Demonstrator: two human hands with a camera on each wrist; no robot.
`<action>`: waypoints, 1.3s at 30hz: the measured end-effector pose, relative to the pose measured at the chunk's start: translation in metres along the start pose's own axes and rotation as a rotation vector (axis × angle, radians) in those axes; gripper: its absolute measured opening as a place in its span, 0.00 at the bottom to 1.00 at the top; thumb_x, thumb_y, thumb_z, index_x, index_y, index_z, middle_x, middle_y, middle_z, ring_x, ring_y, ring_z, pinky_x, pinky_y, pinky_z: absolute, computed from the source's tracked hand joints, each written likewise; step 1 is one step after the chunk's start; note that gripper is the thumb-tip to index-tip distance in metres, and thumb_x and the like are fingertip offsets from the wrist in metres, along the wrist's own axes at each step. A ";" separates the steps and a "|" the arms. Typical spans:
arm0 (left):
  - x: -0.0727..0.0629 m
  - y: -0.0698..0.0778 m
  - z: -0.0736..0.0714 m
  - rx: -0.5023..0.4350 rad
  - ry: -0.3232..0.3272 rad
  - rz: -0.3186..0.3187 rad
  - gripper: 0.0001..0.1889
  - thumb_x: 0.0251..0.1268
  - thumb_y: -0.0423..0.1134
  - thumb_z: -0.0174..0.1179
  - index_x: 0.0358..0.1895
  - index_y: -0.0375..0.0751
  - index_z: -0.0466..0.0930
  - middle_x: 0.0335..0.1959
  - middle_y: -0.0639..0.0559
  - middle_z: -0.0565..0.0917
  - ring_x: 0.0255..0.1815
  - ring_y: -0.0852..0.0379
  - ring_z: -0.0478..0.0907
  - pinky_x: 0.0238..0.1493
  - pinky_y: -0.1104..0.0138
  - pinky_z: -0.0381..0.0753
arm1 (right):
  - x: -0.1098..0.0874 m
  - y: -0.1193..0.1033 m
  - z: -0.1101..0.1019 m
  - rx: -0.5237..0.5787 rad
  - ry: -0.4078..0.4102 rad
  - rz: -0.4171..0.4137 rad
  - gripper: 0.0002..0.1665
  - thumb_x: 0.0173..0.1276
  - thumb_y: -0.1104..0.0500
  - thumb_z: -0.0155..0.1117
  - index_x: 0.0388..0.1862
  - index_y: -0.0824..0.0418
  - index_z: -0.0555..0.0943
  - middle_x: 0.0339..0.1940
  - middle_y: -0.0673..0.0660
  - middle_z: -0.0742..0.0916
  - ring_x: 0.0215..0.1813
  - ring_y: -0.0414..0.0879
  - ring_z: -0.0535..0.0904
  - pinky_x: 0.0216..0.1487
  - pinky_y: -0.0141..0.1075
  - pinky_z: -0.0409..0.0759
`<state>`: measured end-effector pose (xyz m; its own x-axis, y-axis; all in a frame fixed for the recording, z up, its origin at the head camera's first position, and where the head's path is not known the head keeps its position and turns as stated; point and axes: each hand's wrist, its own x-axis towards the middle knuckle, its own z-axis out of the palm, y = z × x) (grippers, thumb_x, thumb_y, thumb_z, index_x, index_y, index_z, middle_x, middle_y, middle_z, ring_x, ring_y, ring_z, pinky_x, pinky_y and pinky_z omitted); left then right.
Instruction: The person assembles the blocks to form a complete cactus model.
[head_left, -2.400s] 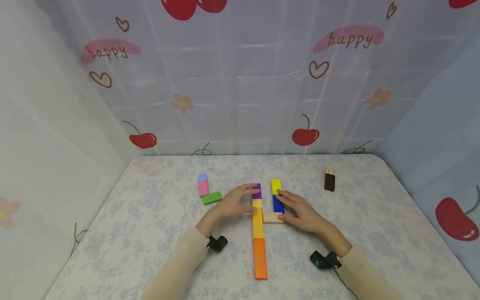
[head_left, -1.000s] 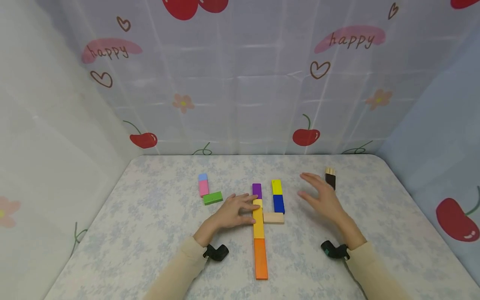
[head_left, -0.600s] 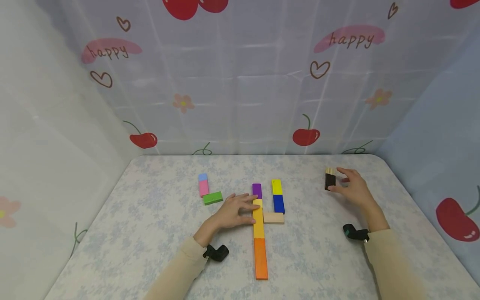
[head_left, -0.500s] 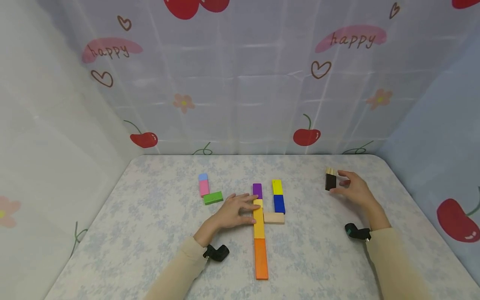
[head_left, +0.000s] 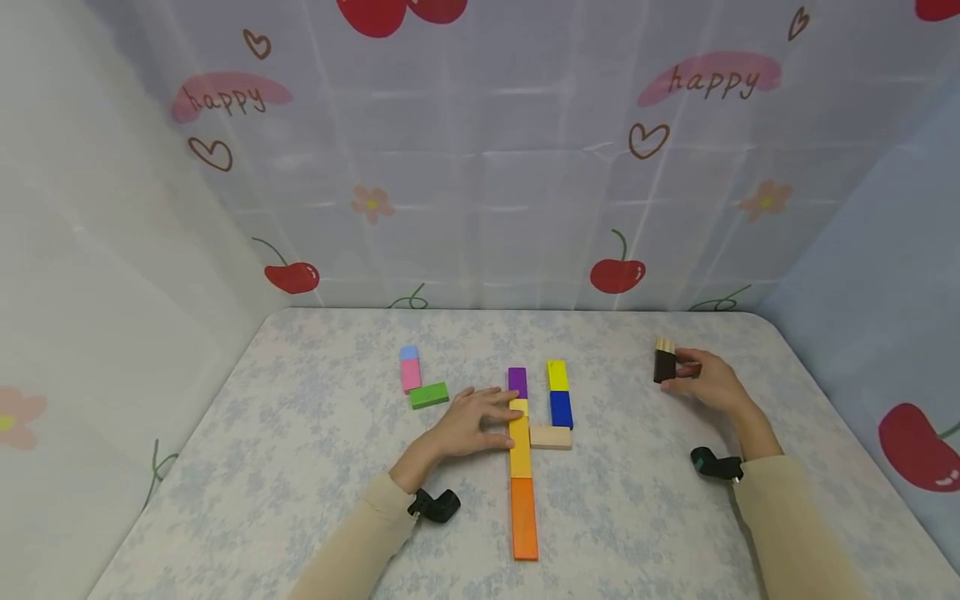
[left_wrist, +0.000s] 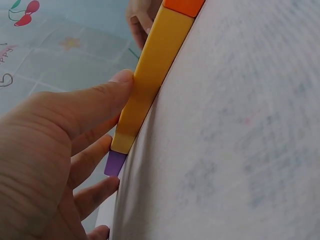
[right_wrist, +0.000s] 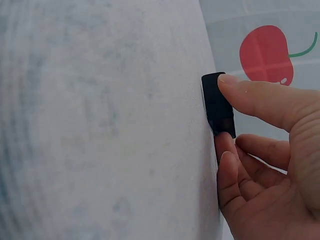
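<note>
In the head view, my left hand (head_left: 468, 425) rests its thumb and fingertips along a line of flat blocks. That line has a purple block (head_left: 517, 382) at the far end, yellow blocks (head_left: 520, 450) in the middle and an orange block (head_left: 524, 518) nearest me. The left wrist view shows the thumb touching the yellow side, with the fingers extended near the purple end. At the far right, my right hand (head_left: 708, 382) pinches a dark block (head_left: 664, 365) between thumb and index finger. Cream ridged pieces (head_left: 664, 343) sit against the dark block's far end.
A wooden block (head_left: 551, 437) touches the line's right side; blue (head_left: 561, 409) and yellow (head_left: 557, 375) blocks extend beyond it. To the left lie green (head_left: 429, 396), pink (head_left: 410, 376) and light blue (head_left: 408, 352) blocks. A printed curtain (head_left: 480, 183) hangs behind the table (head_left: 300, 467).
My right hand has left the blue and yellow blocks, moved right and closed on the dark block. My left hand slid slightly towards me along the line, then stayed still.
</note>
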<state>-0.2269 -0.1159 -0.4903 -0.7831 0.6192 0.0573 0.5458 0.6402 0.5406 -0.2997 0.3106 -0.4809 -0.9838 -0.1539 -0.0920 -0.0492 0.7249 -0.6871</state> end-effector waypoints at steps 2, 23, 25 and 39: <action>0.000 0.000 0.001 0.000 -0.002 -0.005 0.26 0.61 0.52 0.66 0.63 0.51 0.79 0.73 0.52 0.67 0.77 0.46 0.58 0.74 0.39 0.46 | 0.000 0.001 0.000 0.008 -0.001 -0.004 0.51 0.63 0.48 0.71 0.74 0.72 0.58 0.62 0.75 0.75 0.60 0.66 0.73 0.56 0.57 0.75; 0.000 -0.003 0.004 -0.032 0.006 0.000 0.26 0.62 0.52 0.66 0.63 0.51 0.79 0.74 0.53 0.67 0.78 0.47 0.57 0.74 0.39 0.45 | -0.004 0.001 0.007 -0.007 0.092 0.021 0.44 0.61 0.48 0.72 0.69 0.69 0.68 0.53 0.72 0.82 0.53 0.63 0.78 0.51 0.54 0.76; 0.000 -0.002 0.004 -0.033 0.006 0.002 0.26 0.62 0.52 0.66 0.63 0.51 0.79 0.74 0.52 0.67 0.78 0.46 0.57 0.74 0.39 0.45 | -0.005 -0.001 0.006 -0.003 0.105 0.020 0.44 0.61 0.46 0.72 0.69 0.69 0.69 0.51 0.70 0.83 0.52 0.62 0.78 0.49 0.52 0.77; 0.000 -0.004 0.004 -0.021 0.005 -0.007 0.26 0.62 0.53 0.65 0.63 0.52 0.78 0.74 0.54 0.67 0.78 0.48 0.57 0.75 0.40 0.44 | 0.024 -0.068 0.017 0.070 0.151 -0.099 0.41 0.60 0.45 0.73 0.67 0.64 0.72 0.52 0.65 0.84 0.50 0.55 0.80 0.45 0.37 0.79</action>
<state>-0.2281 -0.1168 -0.4959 -0.7884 0.6124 0.0575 0.5338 0.6347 0.5588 -0.3167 0.2467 -0.4484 -0.9897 -0.1156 0.0844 -0.1401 0.6619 -0.7364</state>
